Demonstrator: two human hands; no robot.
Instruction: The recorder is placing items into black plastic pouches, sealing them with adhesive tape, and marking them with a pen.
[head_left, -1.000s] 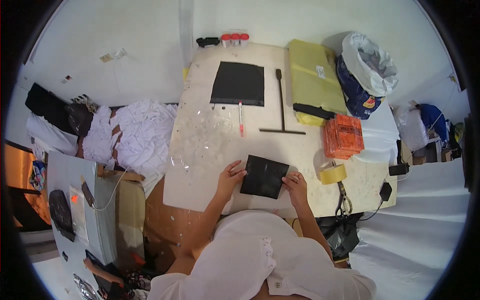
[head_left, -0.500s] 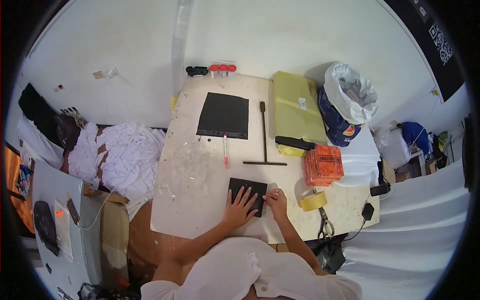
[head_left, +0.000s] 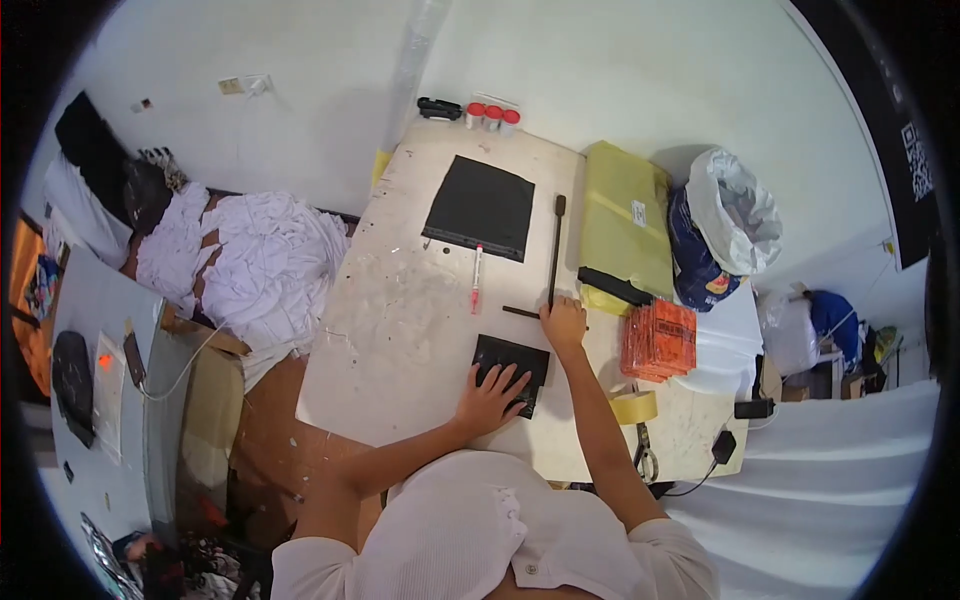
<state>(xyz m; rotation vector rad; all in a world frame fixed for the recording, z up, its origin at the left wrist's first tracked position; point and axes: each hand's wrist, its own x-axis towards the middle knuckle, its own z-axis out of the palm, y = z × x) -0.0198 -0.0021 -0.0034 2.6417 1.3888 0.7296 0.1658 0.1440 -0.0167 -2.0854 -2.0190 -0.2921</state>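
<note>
My left hand (head_left: 490,400) lies with spread fingers on a small black flat packet (head_left: 497,350) near the table's front. Ahead and to its right, my right hand (head_left: 566,326) closes over the near end of a dark T-shaped metal tool (head_left: 557,250), where the stem meets the crossbar. The tool rests on the table with its stem pointing away from me. A larger black sheet or bag (head_left: 480,208) lies flat farther back, left of the stem. A white and red marker (head_left: 477,275) touches or nearly touches its near edge.
To the right lie a yellow wrapped package (head_left: 625,210), stacked orange packets (head_left: 658,342), a yellow tape roll (head_left: 634,407) and scissors (head_left: 647,460). Behind them stands a blue sack (head_left: 700,275). Red-lidded jars (head_left: 493,118) line the back edge. White cloth (head_left: 265,250) is heaped at left.
My right hand has left the black packet's right edge and reached forward onto the T-shaped tool. My left hand stays on the packet. The whole view has tilted somewhat.
</note>
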